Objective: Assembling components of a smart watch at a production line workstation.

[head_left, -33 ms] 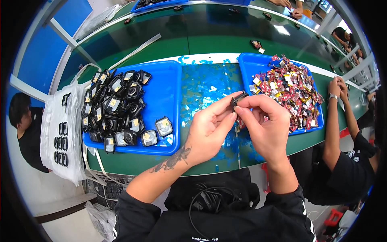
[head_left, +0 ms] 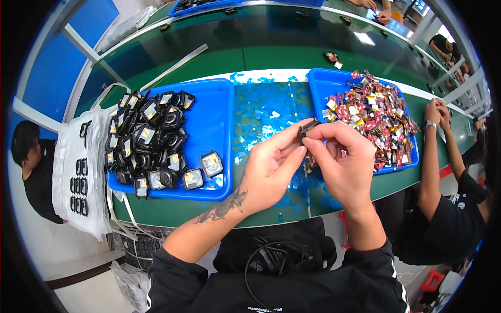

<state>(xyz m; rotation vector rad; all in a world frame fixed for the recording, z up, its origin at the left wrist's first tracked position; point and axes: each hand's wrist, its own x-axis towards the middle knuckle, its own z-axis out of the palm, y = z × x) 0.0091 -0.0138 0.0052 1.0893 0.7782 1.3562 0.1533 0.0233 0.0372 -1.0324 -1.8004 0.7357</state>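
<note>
Between my two hands, over the near right part of the green table, is a small black watch-like casing, seen edge-on and partly covered by fingers. My left hand is closed, its fingers and thumb gripping the casing from the left. Thumb and forefinger of my right hand pinch the casing from the right. Whatever lies inside the casing is hidden. To the left, a blue tray holds a heap of similar black casings. Nearest my right hand, another blue tray carries a pile of small red circuit boards with battery-like pieces.
Blue film scraps litter the table between the trays. White plastic sheeting with several black casings lies at the left edge. A green conveyor belt runs behind. One person works at my right; another person is at far left.
</note>
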